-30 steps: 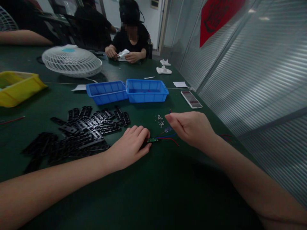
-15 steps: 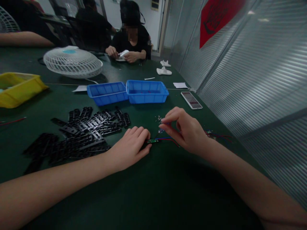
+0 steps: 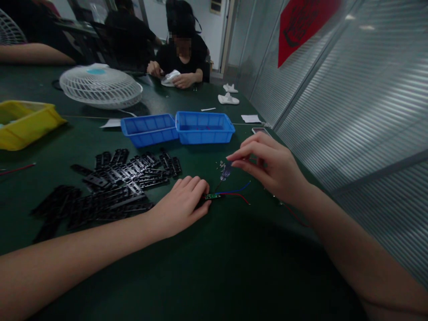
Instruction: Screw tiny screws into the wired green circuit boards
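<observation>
My left hand (image 3: 183, 203) lies closed on the table, its fingers and thumb pinching a black plastic strip that carries a small green circuit board (image 3: 213, 196). Most of the strip is hidden under the fingers. A blue wire and a red wire (image 3: 236, 194) run out from the board to the right. Above it, my right hand (image 3: 267, 162) grips the top of a small screwdriver (image 3: 226, 171) with a clear purplish handle. The screwdriver leans, and its thin shaft points down to the board. Behind the handle lies a little heap of tiny screws (image 3: 220, 164).
A pile of black plastic strips (image 3: 133, 178) spreads left of my left hand. Two blue bins (image 3: 205, 133) stand beyond, with a yellow bin (image 3: 30, 127) and a white fan (image 3: 100, 87) farther left. A phone (image 3: 261, 130) lies partly behind my right hand. A person (image 3: 182, 58) sits opposite, handling a white part.
My right hand has shifted up and right, showing more of the screwdriver handle and now covering much of the phone. The blue wire's end stands away from the red one. My left hand stays put.
</observation>
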Demonstrator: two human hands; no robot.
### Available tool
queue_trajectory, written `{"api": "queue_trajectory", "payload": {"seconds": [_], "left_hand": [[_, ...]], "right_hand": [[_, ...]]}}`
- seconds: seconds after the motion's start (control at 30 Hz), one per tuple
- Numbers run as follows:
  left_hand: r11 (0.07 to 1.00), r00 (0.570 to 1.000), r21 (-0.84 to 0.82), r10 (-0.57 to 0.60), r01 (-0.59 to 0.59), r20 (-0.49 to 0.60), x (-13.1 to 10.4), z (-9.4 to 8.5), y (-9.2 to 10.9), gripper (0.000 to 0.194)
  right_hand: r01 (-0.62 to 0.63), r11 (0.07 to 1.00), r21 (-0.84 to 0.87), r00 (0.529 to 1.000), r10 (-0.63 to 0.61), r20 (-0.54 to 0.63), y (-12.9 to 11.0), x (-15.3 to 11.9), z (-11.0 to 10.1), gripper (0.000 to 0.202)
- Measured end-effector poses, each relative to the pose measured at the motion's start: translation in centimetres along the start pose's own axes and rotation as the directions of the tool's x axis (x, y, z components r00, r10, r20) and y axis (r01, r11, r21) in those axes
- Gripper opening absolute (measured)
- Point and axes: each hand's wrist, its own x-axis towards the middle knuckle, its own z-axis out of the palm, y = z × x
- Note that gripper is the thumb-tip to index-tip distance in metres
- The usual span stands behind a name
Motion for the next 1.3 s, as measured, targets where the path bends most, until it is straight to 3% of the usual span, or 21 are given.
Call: {"api": "queue_trajectory", "payload": {"seconds": [0.27, 0.47, 0.67, 0.83, 0.9, 1.1, 1.3], "left_hand": [[1.000, 1.000, 0.008, -0.003, 0.003, -0.002, 0.0, 0.1, 0.0, 0.016], [1.000, 1.000, 0.022, -0.002, 0.002, -0.002, 0.1, 0.2, -0.1, 0.015], [1.000, 1.000, 0.022, 0.002, -0.002, -0.006, -0.1, 0.3, -0.1, 0.016], [1.000, 1.000, 0.009, 0.001, -0.001, 0.003, 0.0, 0.2, 0.0, 0.015], [1.000, 1.000, 0.006, -0.002, 0.002, 0.008, 0.0, 0.1, 0.0, 0.015], [1.000, 1.000, 0.005, -0.002, 0.002, 0.006, 0.0, 0.1, 0.0, 0.016], [1.000, 1.000, 0.001, -0.001, 0.001, -0.001, 0.0, 0.2, 0.0, 0.015]], "right_hand": [[-0.129, 0.975, -0.181, 0.985, 0.148, 0.092, 0.4, -0.1, 0.5, 0.025], [-0.158, 0.914, -0.375, 0.918, 0.276, 0.286, -0.6, -0.2, 0.2, 0.044], [-0.071, 0.978, -0.198, 0.958, 0.122, 0.260, -1.1, -0.3, 0.6, 0.030], [-0.037, 0.999, -0.019, 0.991, 0.039, 0.126, -0.6, -0.5, 1.4, 0.023], [-0.036, 0.999, -0.001, 0.996, 0.036, 0.082, -0.5, -0.5, 1.5, 0.020], [-0.001, 0.999, 0.042, 0.995, -0.003, 0.105, -0.5, -0.4, 0.8, 0.021], [0.053, 0.998, -0.020, 0.996, -0.051, 0.070, -0.2, -0.1, 0.0, 0.017]]}}
